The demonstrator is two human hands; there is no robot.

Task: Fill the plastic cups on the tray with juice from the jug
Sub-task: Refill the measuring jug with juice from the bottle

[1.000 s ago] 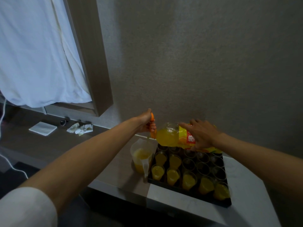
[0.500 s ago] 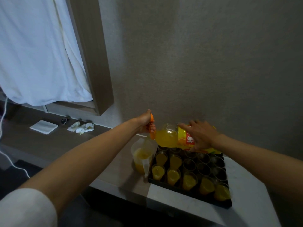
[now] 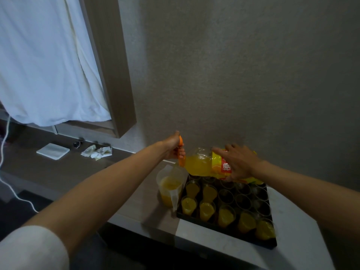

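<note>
Orange juice everywhere in the lower middle of the frame — we've got the big juice bottle [image 3: 202, 164] tipped on its side above the back edge of the black tray [image 3: 224, 227], mouth pointing left over the clear plastic jug [image 3: 171, 189]. Our right hand [image 3: 238, 162] is wrapped over the bottle's yellow and red label, fingers curled around it. Our left hand [image 3: 174, 146] is closed around the orange bit [image 3: 181, 152] at the bottle's mouth, looks like a cap or handle, honestly too blurry for us to tell which. The jug sits on the table [image 3: 303, 230] just left of the tray, touching or nearly touching its corner, and it's partly full of juice. On the tray the plastic cups [image 3: 226, 216] stand in rows — the near row and a few on the left side hold juice, the ones toward the back right look empty. Over on the left of the frame there's a white napkin [image 3: 53, 153] and some crumpled tissue [image 3: 97, 152] on the dark ledge, with a white curtain [image 3: 42, 65] hanging in the upper left.
</note>
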